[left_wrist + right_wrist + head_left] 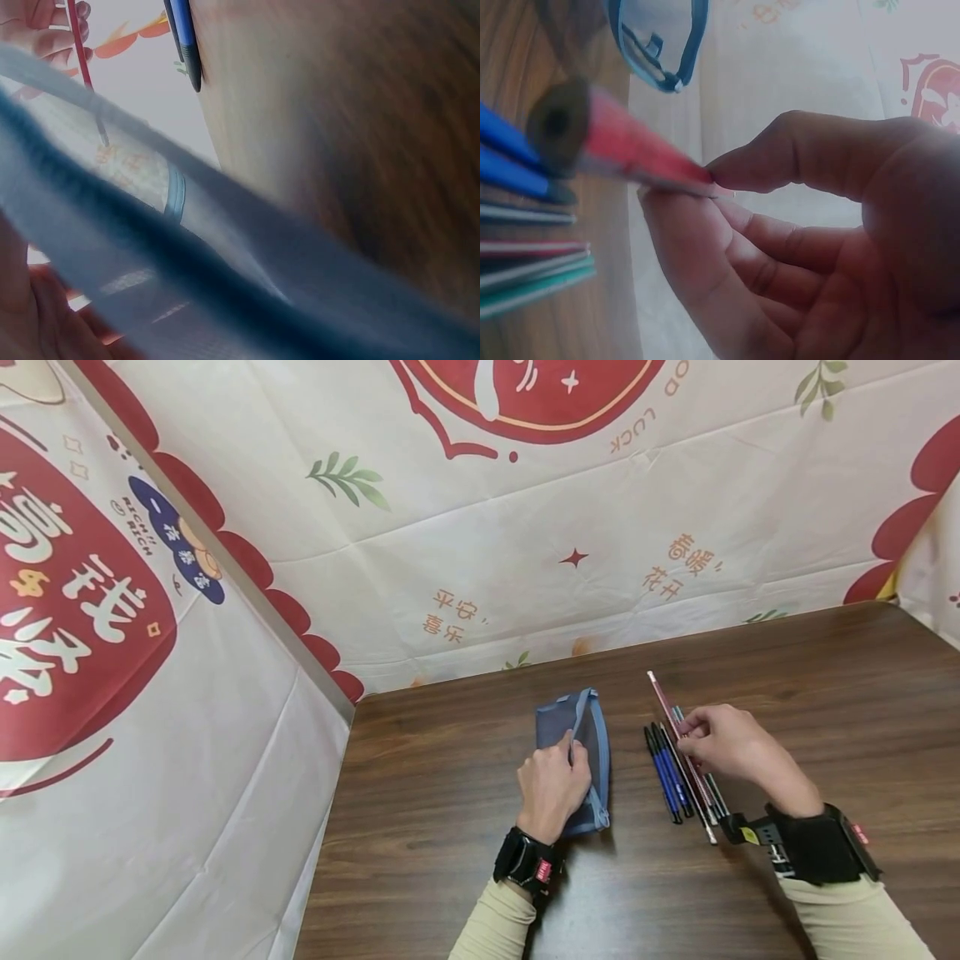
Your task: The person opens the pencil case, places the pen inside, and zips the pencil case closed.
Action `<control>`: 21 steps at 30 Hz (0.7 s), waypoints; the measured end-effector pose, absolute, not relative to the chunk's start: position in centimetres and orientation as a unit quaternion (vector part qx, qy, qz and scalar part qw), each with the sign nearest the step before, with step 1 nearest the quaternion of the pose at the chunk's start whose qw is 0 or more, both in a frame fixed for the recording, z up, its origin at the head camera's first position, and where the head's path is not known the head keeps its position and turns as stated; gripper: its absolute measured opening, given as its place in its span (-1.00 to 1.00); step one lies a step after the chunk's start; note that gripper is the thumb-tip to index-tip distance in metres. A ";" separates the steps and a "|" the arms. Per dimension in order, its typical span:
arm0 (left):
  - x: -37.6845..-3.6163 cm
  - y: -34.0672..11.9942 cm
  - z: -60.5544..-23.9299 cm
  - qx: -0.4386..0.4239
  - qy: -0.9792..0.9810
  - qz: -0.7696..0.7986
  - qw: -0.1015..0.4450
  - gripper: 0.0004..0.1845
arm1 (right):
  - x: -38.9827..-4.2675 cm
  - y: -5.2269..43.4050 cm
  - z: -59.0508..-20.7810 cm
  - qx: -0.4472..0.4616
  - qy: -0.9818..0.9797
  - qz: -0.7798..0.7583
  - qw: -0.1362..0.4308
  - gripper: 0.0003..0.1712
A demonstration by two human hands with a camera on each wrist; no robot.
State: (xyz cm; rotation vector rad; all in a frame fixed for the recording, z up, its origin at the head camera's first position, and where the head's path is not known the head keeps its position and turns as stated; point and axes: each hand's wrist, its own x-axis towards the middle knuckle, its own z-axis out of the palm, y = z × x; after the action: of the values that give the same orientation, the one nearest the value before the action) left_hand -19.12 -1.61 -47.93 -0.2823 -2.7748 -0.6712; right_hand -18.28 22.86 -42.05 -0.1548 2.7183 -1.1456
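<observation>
Pencil [663, 703], red, is right of the mesh pouch [553, 720] in the head view, pinched by the right hand [731, 743]; the left hand [553, 781] grips the pouch with bent fingers. Blue pens [663, 777] lie right of the pouch, untouched. In the left wrist view the pouch looks unzipped. In the right wrist view, thumb and fingertip meet on the pencil, already lifted but outside the pouch.

- Table [420, 777]: near edge cut off by the head view's bottom.
- Pouch [595, 747], toward the table's far edge: partly covered by the left hand [553, 785]; blurred in the left wrist view.
- Pencil [626, 139]: close end blurred; markings unreadable.
- Sleeves [495, 923]: cut off below.
</observation>
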 end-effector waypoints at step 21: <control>-19.2 -1.6 -48.4 -0.105 -0.954 -0.236 0.156 -0.60 | -18.6 19.4 -42.8 -0.077 0.866 -0.464 0.172 -0.73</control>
State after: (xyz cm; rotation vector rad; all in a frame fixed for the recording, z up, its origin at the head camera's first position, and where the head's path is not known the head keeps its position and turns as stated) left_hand -19.18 -1.61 -48.40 -0.3011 -2.7309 -0.6746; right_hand -18.61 19.36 -42.79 -0.2183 2.4572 -1.3158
